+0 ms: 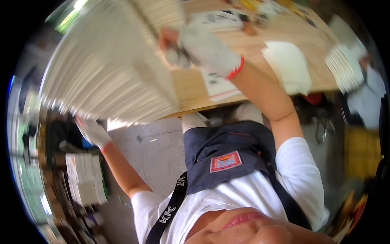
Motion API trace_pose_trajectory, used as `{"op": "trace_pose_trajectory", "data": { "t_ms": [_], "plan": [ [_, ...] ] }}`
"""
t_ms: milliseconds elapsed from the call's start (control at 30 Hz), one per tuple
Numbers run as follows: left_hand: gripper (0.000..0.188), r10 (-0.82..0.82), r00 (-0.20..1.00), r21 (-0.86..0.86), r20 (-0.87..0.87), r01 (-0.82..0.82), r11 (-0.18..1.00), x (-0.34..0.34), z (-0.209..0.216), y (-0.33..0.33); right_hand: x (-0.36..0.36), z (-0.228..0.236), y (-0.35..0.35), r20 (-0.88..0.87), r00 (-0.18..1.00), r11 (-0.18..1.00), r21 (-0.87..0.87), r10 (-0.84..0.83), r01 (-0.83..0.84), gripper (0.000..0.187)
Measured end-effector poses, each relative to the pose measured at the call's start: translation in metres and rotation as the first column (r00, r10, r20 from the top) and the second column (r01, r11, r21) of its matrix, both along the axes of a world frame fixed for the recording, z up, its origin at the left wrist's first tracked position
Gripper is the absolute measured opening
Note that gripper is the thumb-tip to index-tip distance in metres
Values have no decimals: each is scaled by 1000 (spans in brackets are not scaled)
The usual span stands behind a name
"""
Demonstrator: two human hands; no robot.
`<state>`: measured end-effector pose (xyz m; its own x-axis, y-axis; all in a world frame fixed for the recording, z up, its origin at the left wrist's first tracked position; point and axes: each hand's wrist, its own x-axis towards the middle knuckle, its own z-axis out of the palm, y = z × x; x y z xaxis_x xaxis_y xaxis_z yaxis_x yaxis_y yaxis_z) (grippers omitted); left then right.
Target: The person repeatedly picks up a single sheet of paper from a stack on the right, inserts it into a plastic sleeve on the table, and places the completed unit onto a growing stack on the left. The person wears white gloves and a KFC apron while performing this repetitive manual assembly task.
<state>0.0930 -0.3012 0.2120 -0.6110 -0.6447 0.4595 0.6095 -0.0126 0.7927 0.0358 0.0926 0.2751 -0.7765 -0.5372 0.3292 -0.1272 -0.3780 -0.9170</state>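
A big pile of white paper sheets [107, 69], layered edges toward me, fills the upper left and overhangs the table edge. My left hand [94, 133], in a white glove with a red cuff, is at the pile's lower edge with its fingers stretched out toward the sheets. Over the table, to the right of the pile, my right hand [199, 49] wears a matching glove with bare fingertips showing. Its fingers are curled together. A small dark shape shows at them, too blurred to name. Below that hand lies a printed white sheet [221, 87].
The wooden table [252, 53] carries another pile of paper [162, 14] at the back, loose white sheets [288, 67], a fanned stack [345, 67] and blurred yellow items [252, 5]. Another person's white clothing [369, 99] is at the right. A paper stack [85, 179] stands lower left.
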Motion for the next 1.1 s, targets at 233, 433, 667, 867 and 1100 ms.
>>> {"op": "trace_pose_trajectory", "data": {
  "t_ms": [233, 433, 667, 867, 1100],
  "plan": [
    [27, -28, 691, 24, 723, 16, 1000, 102, -275, 98, 68, -214, 191, 384, 450, 569, 296, -806, 767, 26],
    [19, -137, 755, -522, 641, 560, 644, 97, -276, 210, 77, -259, 314, 647, 136, 500, 420, -750, 757, 31],
    [16, -308, 742, -643, 596, 670, 371, 49, -209, 259, 61, -264, 329, 665, 181, 523, 360, -725, 772, 16],
    [14, -300, 771, -709, 561, 635, 306, 28, -215, 259, 102, -248, 289, 858, 153, 544, 164, -491, 823, 15],
    [22, -151, 869, -870, 471, 486, 81, -43, -199, 303, 125, -272, 317, 636, 123, 297, 175, -762, 939, 6]
  ]
}}
